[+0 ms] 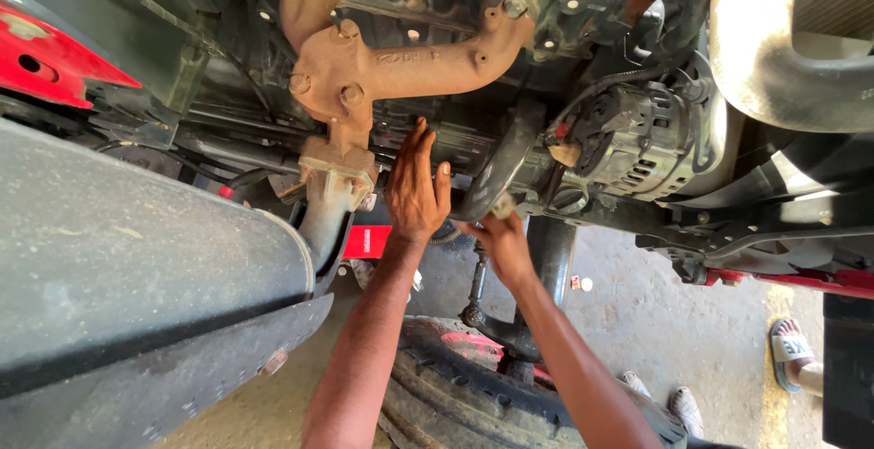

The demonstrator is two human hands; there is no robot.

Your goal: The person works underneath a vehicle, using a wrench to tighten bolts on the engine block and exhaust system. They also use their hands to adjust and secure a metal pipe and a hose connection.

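Note:
I am looking into a vehicle's engine bay from the wheel side. My left hand [417,187] rests flat with spread fingers against a dark engine part just right of the rusty exhaust manifold [364,76]. My right hand [496,235] is closed on a small pale fastener or tool tip [503,205] at a black curved bracket [499,162] below the alternator [637,144]. What the right fingers pinch is too small to name for sure.
A grey fender [127,267] fills the left. A tyre [473,394] lies below my arms. A large silver hose [774,57] curves at the upper right. Another person's sandalled foot [790,351] stands on the concrete floor at the right. Red body parts [45,57] show at the left.

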